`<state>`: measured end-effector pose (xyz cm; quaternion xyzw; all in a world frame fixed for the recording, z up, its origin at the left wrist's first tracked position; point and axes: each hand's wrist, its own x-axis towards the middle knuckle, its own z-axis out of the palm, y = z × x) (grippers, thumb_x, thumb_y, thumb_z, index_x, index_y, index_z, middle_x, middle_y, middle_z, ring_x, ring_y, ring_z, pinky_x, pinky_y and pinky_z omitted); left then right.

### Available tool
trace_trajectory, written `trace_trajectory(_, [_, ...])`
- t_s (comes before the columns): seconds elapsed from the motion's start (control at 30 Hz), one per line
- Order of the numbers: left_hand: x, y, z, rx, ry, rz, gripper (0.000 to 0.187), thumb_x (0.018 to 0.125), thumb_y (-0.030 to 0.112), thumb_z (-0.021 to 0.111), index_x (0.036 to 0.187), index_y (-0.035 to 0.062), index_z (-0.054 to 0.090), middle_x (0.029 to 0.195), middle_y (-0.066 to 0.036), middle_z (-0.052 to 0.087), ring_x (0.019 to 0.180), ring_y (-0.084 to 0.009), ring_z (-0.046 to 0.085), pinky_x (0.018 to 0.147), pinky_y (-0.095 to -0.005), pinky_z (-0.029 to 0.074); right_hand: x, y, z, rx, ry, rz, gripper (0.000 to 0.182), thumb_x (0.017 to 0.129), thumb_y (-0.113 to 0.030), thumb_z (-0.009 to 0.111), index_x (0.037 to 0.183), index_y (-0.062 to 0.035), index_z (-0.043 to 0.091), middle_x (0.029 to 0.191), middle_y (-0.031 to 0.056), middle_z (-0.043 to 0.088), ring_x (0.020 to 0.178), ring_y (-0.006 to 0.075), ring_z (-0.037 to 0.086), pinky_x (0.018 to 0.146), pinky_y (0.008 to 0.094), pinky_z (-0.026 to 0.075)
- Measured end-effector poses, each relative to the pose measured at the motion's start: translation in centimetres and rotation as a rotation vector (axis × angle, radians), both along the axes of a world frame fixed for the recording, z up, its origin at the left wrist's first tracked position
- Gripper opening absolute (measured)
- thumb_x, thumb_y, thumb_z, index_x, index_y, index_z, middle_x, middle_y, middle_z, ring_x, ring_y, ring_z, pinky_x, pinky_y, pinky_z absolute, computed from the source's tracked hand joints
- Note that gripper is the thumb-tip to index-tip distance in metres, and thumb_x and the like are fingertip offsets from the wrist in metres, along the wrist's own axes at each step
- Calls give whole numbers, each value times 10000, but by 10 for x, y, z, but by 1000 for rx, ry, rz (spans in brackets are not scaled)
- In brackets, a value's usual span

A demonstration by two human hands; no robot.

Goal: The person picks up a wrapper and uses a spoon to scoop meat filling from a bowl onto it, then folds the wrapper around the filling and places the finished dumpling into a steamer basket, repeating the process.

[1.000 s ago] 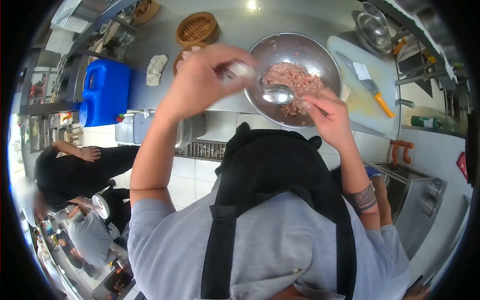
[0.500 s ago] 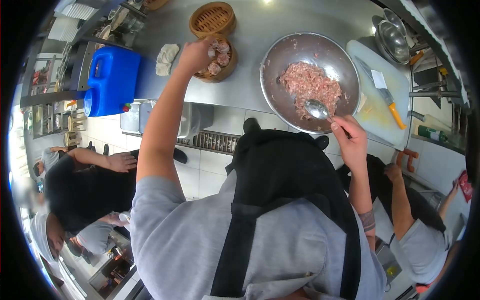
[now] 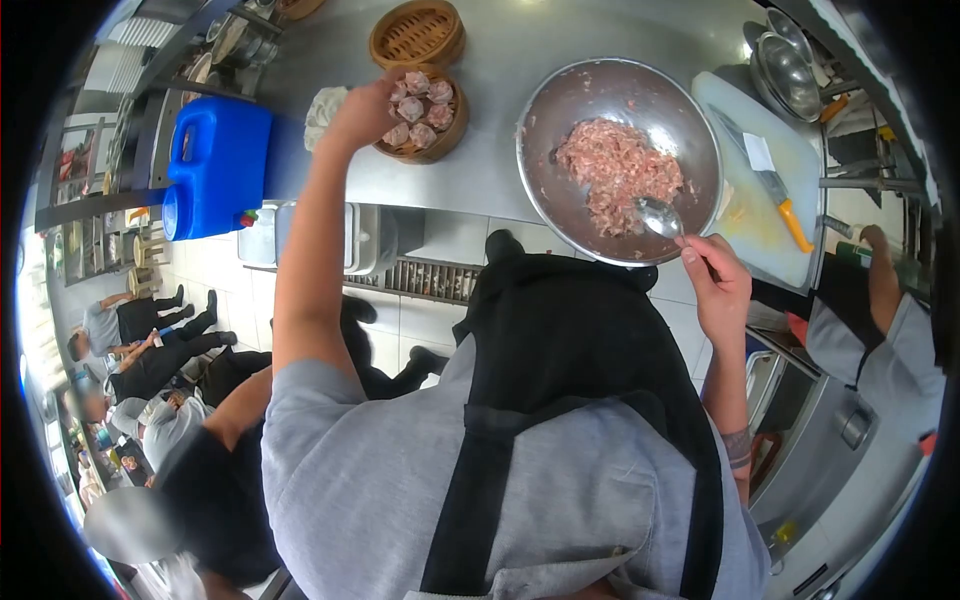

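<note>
My left hand (image 3: pixel 368 112) is at the left edge of a bamboo steamer (image 3: pixel 450 136) that holds several meat dumplings (image 3: pixel 438 116); its fingertips are too small and blurred to read. A second bamboo steamer (image 3: pixel 416 34) sits just above. Folded white wrappers or cloth (image 3: pixel 326 112) lie left of my left hand. My right hand (image 3: pixel 716 280) pinches the handle of a metal spoon (image 3: pixel 657 216) at the bowl's lower right. The spoon's head rests against minced meat (image 3: pixel 618 170) inside the large steel bowl (image 3: pixel 545 110).
A blue jug (image 3: pixel 222 160) stands at the left. On the right, a knife (image 3: pixel 770 185) with an orange handle lies on a white cutting board (image 3: pixel 735 95). Metal bowls (image 3: pixel 787 75) are at the top right. Co-workers (image 3: pixel 220 480) are at the left and right.
My left hand has shifted left to the steamer's edge, uncovering more dumplings. The right hand and spoon moved slightly right. Co-workers on both sides have moved.
</note>
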<state>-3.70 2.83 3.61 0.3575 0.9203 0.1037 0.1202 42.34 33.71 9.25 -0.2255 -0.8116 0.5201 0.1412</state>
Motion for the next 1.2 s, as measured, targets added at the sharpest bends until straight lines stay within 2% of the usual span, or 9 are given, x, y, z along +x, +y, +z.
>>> trace_trajectory(0.37, [11, -10, -5, 181, 220, 30, 495, 831, 237, 822, 1287, 88, 696, 1046, -155, 761, 1013, -326, 729, 895, -414, 576, -7, -1, 2, -45, 11, 17, 178, 999, -52, 685, 1143, 30, 751, 900, 21, 613, 824, 90, 537, 759, 234, 431])
trace_trajectory(0.43, [23, -22, 9, 360, 207, 465, 386, 845, 240, 812, 1152, 34, 704, 946, -158, 749, 975, -336, 733, 859, -407, 576, -2, 1, 0, -73, 4, -3, 177, 1004, -54, 682, 1145, 29, 751, 905, 12, 615, 826, 84, 532, 759, 230, 427])
trace_trajectory(0.5, [30, -51, -9, 467, 276, 539, 379, 908, 254, 782, 1126, -22, 642, 912, -165, 743, 853, -303, 754, 732, -382, 594, 1, 0, -2, -96, 4, -19, 176, 1010, -56, 679, 1146, 29, 751, 911, 3, 616, 829, 77, 526, 760, 227, 424])
trace_trajectory(0.57, [53, -60, -24, 532, -404, 868, 431, 970, 293, 744, 1184, -42, 578, 893, -171, 736, 763, -258, 755, 618, -347, 597, 2, -4, -7, -158, 37, -82, 170, 1014, -59, 679, 1142, 23, 754, 910, -17, 611, 833, 65, 516, 764, 224, 419])
trace_trajectory(0.6, [62, -66, -39, 601, -503, 855, 641, 967, 342, 748, 1379, -77, 492, 932, -220, 741, 683, -224, 749, 547, -314, 588, 2, -6, -9, -157, 37, -80, 170, 1014, -59, 679, 1142, 23, 754, 910, -17, 611, 833, 65, 516, 764, 224, 419])
trace_trajectory(0.67, [76, -61, -51, 685, -502, 878, 654, 967, 296, 747, 1398, -109, 470, 900, -203, 743, 686, -251, 759, 562, -321, 606, 5, -8, -12, -219, 2, -91, 165, 1015, -60, 681, 1138, 17, 759, 906, -28, 603, 835, 58, 508, 761, 219, 411])
trace_trajectory(0.8, [72, -59, -71, 864, -662, 843, 594, 989, 241, 712, 1406, -113, 479, 946, -192, 737, 736, -257, 771, 632, -334, 654, 0, -10, -13, -221, -52, -61, 168, 1014, -63, 685, 1141, 16, 761, 920, -29, 608, 842, 55, 507, 760, 217, 408])
trace_trajectory(0.97, [72, -45, -57, 730, -516, 803, 468, 954, 105, 669, 1282, -206, 545, 937, -258, 740, 725, -273, 780, 641, -336, 670, -8, -11, -4, -222, -61, -48, 168, 1014, -73, 691, 1134, 18, 765, 942, -29, 626, 841, 49, 509, 757, 216, 408])
trace_trajectory(1.2, [83, 13, -49, 739, -599, 704, 478, 946, 112, 669, 1274, -215, 552, 871, -242, 740, 679, -258, 768, 610, -327, 664, 6, 0, -7, -239, -39, -72, 166, 1010, -66, 692, 1128, 25, 765, 932, -23, 624, 838, 55, 510, 755, 214, 405])
